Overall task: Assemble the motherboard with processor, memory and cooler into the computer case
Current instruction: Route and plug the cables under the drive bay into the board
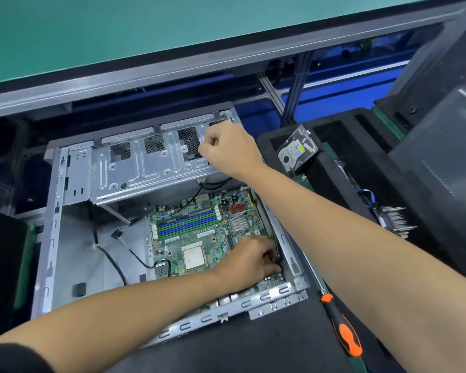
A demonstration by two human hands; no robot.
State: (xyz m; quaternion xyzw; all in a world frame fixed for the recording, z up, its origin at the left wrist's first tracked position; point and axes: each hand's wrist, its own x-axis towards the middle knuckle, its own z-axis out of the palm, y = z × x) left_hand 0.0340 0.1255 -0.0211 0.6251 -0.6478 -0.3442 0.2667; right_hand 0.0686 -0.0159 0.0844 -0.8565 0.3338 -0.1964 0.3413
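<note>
Currently my left hand has its fingers curled, pinching a black cable at the motherboard's right edge. My right hand is fisted against the drive cage; whether it holds anything I cannot tell. Board lies flat in the case, long axis running near to far. Processor seated; memory slots look bare, cooler not fitted.

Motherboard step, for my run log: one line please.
motherboard in case | left hand at board edge | right hand fisted on drive cage
</note>
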